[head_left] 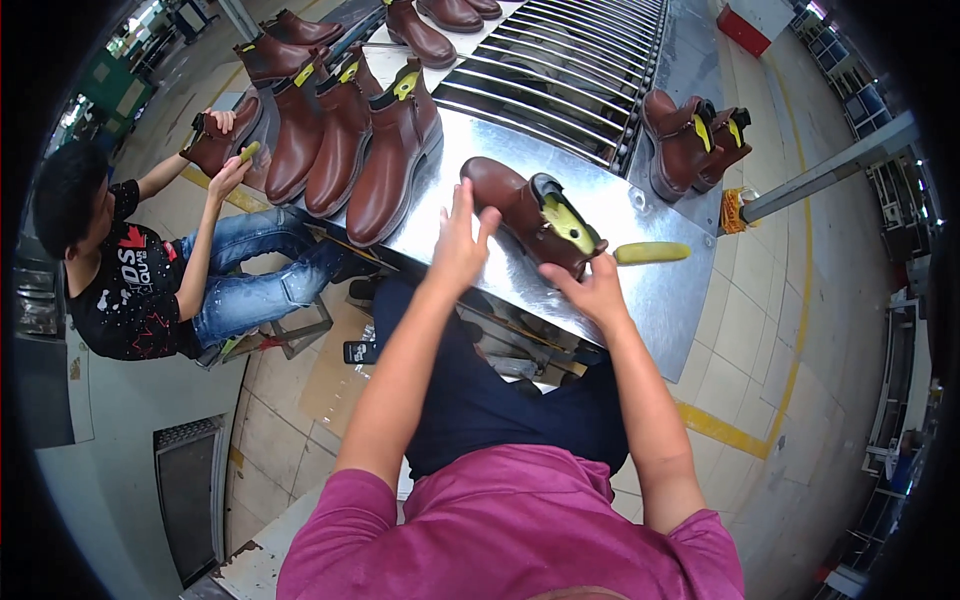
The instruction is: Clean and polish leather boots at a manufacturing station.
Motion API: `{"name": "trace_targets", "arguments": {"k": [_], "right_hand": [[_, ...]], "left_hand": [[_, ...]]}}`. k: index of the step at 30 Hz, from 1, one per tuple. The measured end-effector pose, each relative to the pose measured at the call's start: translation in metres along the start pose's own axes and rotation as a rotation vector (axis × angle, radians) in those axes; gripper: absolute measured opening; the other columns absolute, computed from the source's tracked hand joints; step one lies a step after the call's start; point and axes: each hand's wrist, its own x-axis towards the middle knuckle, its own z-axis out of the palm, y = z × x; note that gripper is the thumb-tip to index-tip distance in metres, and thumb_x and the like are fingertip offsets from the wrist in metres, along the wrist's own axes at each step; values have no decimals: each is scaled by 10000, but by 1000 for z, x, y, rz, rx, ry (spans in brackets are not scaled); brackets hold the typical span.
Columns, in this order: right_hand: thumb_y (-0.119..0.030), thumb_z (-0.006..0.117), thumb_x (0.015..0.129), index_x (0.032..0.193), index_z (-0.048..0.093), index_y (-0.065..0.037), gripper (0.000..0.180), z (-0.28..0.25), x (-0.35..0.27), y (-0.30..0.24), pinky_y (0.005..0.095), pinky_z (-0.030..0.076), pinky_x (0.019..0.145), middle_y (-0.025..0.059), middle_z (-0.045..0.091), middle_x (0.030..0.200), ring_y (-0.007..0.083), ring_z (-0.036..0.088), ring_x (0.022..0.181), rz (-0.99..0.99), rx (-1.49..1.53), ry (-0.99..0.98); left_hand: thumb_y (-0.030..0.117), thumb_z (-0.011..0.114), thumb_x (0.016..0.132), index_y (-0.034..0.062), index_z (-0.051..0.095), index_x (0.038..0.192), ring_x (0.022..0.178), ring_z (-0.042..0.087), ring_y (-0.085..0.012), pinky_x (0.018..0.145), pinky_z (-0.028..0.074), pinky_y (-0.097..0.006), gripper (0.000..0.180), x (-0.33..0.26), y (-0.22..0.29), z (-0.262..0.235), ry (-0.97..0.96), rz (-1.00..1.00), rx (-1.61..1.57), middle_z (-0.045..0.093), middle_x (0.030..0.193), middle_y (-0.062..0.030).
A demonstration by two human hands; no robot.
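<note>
Brown leather ankle boot is laid on its side on the steel table, opening toward the person. Left hand is extended from a straight forearm, fingers spread open, palm pressed against the boot's toe end. Right hand is closed at the boot's collar; a yellow-green shoe insert projects just beside it, though whether it is gripped cannot be told. Four matching boots are stood upright, well apart, near a seated co-worker.
</note>
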Motion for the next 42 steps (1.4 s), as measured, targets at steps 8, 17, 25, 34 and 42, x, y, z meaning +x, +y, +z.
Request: {"name": "trace_targets", "arguments": {"k": [8, 17, 25, 34, 42], "right_hand": [[-156, 850, 810, 1556, 353, 40, 918, 113, 31, -5, 424, 432, 1139, 260, 512, 1475, 377, 544, 1362, -257, -257, 400], [-181, 825, 813, 1562, 356, 8, 903, 112, 42, 11, 466, 483, 1097, 288, 479, 1508, 457, 543, 1349, -163, -72, 298], [-166, 887, 802, 1530, 406, 3, 889, 103, 65, 0, 348, 481, 1080, 178, 609, 1381, 269, 615, 1268, -220, -166, 292], [-290, 861, 797, 1615, 278, -50, 1032, 82, 9, 22, 521, 336, 1217, 236, 422, 1590, 458, 402, 1472, -203, -394, 153], [-217, 796, 846, 1560, 405, -28, 836, 96, 21, 14, 606, 358, 1166, 210, 597, 1447, 416, 553, 1354, -66, -418, 335]], "left_hand": [[467, 510, 1057, 68, 541, 1490, 1453, 418, -470, 1230, 284, -482, 589, 100, -39, -27, -93, 7, -106, 548, 1497, -242], [302, 462, 1088, 40, 615, 1382, 1220, 640, -420, 1052, 488, -428, 423, 87, -33, 7, 242, -33, -250, 670, 1326, -239], [273, 473, 1100, 16, 550, 1467, 1260, 629, -400, 1060, 485, -400, 455, 45, -21, -3, 246, -6, -230, 636, 1371, -265], [261, 609, 1050, 12, 234, 1640, 1416, 476, -296, 1169, 368, -392, 741, -47, 18, -4, -70, 15, -454, 419, 1589, -230], [378, 835, 857, -70, 336, 1570, 1024, 744, -360, 867, 578, -390, 979, -16, 70, 24, 296, -82, -264, 726, 1146, -278]]}}
